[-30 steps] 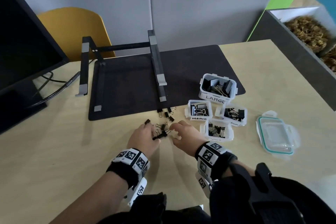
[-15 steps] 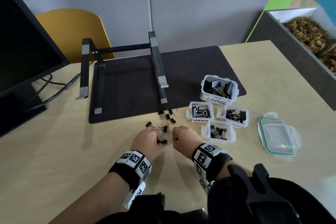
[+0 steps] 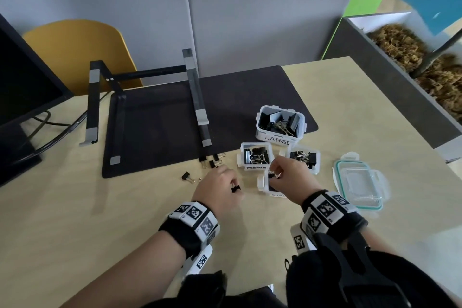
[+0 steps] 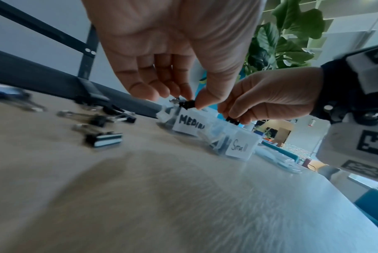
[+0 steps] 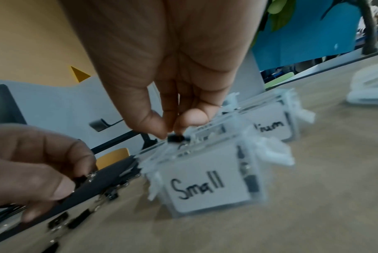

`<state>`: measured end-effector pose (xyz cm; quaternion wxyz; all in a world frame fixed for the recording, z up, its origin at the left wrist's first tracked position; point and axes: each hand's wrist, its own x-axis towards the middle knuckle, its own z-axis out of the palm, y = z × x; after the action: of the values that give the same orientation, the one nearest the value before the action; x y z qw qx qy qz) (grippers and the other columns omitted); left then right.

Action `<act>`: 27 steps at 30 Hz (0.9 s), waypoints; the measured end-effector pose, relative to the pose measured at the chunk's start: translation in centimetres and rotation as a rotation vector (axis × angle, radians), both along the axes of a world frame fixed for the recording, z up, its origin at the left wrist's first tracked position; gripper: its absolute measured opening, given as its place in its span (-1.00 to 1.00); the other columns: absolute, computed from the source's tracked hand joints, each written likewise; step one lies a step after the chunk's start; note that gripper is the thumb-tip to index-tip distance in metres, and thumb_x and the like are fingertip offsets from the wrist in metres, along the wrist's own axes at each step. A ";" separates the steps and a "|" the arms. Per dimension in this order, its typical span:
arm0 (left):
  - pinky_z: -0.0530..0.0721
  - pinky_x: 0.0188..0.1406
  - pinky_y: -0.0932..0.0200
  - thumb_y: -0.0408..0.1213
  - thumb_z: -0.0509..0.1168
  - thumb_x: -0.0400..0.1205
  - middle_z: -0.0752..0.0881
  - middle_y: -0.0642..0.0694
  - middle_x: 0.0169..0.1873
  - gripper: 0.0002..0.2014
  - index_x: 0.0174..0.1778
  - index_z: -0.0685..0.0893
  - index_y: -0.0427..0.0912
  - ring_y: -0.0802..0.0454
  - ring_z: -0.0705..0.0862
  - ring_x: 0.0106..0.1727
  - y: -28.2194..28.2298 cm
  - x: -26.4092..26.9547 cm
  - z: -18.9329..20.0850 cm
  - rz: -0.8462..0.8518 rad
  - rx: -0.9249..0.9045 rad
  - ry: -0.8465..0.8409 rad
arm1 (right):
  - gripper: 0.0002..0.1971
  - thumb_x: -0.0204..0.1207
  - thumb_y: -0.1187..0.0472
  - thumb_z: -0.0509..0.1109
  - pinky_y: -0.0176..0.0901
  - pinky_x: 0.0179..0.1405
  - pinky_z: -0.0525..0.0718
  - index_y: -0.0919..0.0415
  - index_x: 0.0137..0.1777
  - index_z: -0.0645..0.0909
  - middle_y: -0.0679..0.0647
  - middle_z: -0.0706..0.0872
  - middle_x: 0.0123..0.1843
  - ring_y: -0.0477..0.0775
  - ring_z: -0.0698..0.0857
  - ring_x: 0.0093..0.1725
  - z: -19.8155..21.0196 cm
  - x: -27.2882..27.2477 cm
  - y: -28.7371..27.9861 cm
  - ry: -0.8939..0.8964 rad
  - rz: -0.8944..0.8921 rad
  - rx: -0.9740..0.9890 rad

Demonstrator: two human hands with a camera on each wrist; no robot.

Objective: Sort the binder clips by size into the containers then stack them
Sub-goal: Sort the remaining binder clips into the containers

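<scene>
While the right hand [image 3: 290,175] pinches a tiny clip [image 5: 175,138] above the tub labelled "Small" [image 5: 207,184], the left hand [image 3: 220,189] pinches another clip [image 3: 235,188] near "MEDIUM" [image 3: 255,156] and "LARGE" [image 3: 280,127] tubs.

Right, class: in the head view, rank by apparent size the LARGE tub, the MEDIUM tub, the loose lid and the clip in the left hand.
1. Lid, though it lies nearer the camera.
2. LARGE tub.
3. MEDIUM tub.
4. Clip in the left hand, by far the smallest.
</scene>
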<state>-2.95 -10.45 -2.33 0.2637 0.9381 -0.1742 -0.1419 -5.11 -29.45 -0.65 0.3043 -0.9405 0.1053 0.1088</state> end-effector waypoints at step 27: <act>0.60 0.14 0.08 -0.34 0.29 0.52 0.63 -0.03 0.06 -0.80 0.04 0.70 -0.14 -0.07 0.58 0.16 4.1 1.5 -1.5 0.225 0.060 -0.046 | -0.74 0.51 0.26 0.28 -0.28 -0.07 0.47 0.14 0.19 0.54 -0.09 0.45 0.00 -0.06 0.52 -0.10 -0.6 -0.8 4.0 -0.044 0.276 0.043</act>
<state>-1.47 -6.31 -3.82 0.2459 0.9621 -0.0696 -0.0952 -5.88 -25.48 -1.26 0.3090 -0.9414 -0.0340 0.1310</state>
